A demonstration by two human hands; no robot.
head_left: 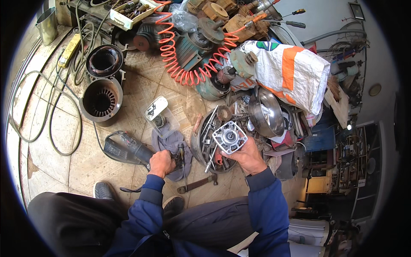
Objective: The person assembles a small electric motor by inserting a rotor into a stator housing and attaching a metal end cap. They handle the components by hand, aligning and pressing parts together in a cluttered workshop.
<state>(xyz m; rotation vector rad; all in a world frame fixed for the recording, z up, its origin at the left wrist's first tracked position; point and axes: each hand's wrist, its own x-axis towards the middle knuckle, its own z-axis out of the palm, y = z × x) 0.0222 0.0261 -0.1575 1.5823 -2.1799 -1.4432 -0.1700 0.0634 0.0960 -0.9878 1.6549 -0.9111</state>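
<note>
My right hand [248, 156] holds up a silvery square metal end cover [230, 137] with a round hub in its middle, fingers wrapped under its edge. Below that cover stands a round metal basin [196, 144] full of wrenches, sockets and loose parts. My left hand [162, 164] is closed around the front end of a grey corded power tool [127, 147] lying on the floor; the fingers partly hide that end. Beside it, a screwdriver [181, 153] rests on a crumpled grey cloth [173, 141]. A hammer [198, 183] lies nearer my feet.
Two motor housings [101, 99] stand at the left among looped cables. A clear plastic box [165, 124] holds small parts. Behind the basin are a shiny steel bowl [266, 112], a white sack [291, 73] and an orange coiled hose [184, 79] over old motors.
</note>
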